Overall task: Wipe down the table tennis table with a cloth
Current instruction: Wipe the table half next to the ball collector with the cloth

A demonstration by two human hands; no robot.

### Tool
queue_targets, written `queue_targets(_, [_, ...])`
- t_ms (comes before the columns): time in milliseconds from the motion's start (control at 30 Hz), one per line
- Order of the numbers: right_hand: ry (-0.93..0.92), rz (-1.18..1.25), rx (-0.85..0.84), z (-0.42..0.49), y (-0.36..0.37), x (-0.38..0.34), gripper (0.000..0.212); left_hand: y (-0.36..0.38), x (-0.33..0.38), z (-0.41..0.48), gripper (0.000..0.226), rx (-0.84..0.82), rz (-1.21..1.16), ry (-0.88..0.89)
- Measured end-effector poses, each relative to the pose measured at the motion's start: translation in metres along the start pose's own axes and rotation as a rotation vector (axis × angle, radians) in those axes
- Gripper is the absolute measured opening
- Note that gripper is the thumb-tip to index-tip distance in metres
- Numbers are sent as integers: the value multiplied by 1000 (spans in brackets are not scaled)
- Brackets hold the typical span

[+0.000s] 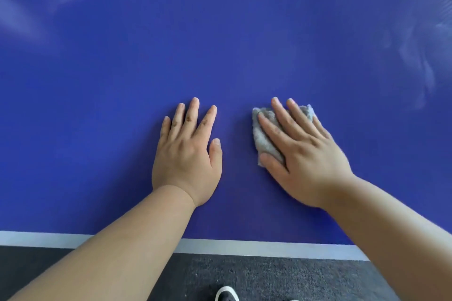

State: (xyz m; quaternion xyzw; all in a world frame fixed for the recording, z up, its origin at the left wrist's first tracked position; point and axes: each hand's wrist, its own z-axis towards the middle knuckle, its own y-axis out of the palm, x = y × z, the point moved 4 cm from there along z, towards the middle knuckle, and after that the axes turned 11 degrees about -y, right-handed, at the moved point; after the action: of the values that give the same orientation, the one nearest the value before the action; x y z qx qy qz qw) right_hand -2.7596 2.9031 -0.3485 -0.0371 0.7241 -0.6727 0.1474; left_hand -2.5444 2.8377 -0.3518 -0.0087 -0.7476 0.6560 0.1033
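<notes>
Head view: right hand (pixel 303 151), fingers straight and spread, presses a small crumpled grey cloth (pixel 265 137) flat onto the blue table tennis table (pixel 220 44), right of frame centre. Left hand (pixel 187 151) rests flat beside it, fingers extended, holding nothing. White edge stripe (pixel 269 249) runs along the bottom. Risk: cloth is only pinned, not gripped, so it may bunch or slip out mid-stroke; pale smears (pixel 415 56) at upper right could get missed.

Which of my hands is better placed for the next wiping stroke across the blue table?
Right. The right hand lies flat on the grey cloth, pressing it to the table. The left hand rests bare on the surface, apart from the cloth.
</notes>
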Motion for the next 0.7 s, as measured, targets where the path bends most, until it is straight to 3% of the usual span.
queue_targets(100, [357, 28, 47, 56, -15, 61, 75, 1, 1, -1, 71, -8, 4, -1])
queue_targets(200, [543, 45, 81, 107, -16, 79, 74, 2, 1, 1, 72, -10, 6, 3])
queue_targets(300, [435, 46, 46, 121, -15, 57, 69, 3, 1, 0, 74, -15, 4, 5])
queue_targets(400, [32, 7, -11, 79, -13, 14, 67, 2, 0, 0, 75, -36, 7, 3])
queue_targets(467, [-126, -9, -38, 34, -7, -4, 68, 1, 2, 0, 75, -46, 15, -1])
queue_targets(533, [-82, -1, -48, 19, -7, 11, 71, 0, 2, 0, 75, -59, 16, -4])
queue_targets(700, [399, 24, 57, 98, -27, 90, 85, -2, 2, 1, 75, -79, 24, -6])
